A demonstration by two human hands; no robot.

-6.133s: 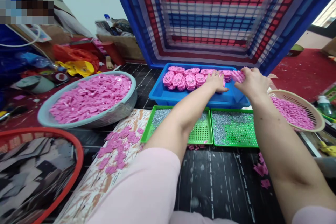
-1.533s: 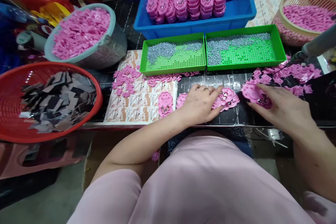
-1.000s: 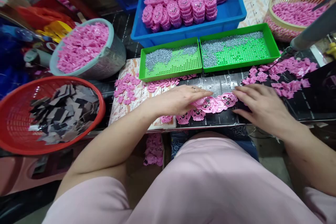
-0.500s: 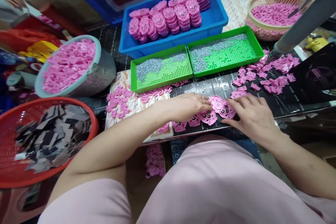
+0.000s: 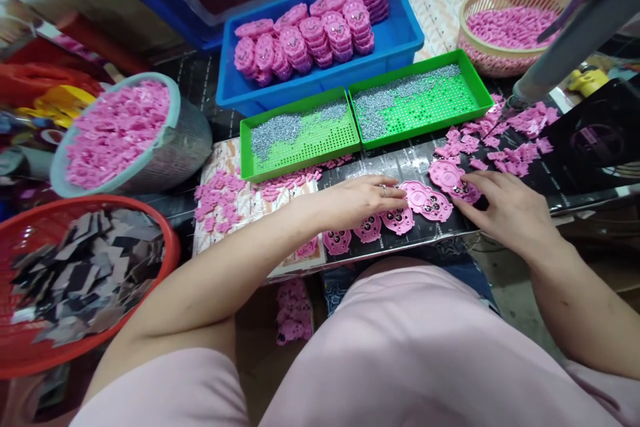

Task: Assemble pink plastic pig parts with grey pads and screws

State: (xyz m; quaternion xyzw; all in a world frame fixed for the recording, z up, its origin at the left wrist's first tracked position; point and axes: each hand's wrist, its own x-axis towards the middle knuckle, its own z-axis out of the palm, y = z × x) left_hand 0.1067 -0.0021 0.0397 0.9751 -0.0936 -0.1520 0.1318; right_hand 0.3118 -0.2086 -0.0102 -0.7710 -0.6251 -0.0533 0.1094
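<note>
Curving its thumb and fingers around the near right end of a pink plate [image 5: 444, 175], the right hand [image 5: 510, 210] lies low over the table; the plate sits just to its left and slightly beyond it, between thumb and fingertips. Whether the hand grips or only touches it, I cannot tell. Beside this plate, on the left, lies a second pink plate [image 5: 416, 195] with shiny dots on its near end. The left hand [image 5: 357, 201] rests palm down, fingers close together, their tips at that plate's left edge; what is under the palm is hidden. A row of pink plates [image 5: 369, 229] shows along the table edge below it. Loose pink pieces [image 5: 517, 159] lie beyond the right hand, near two green trays [image 5: 435, 107].
</note>
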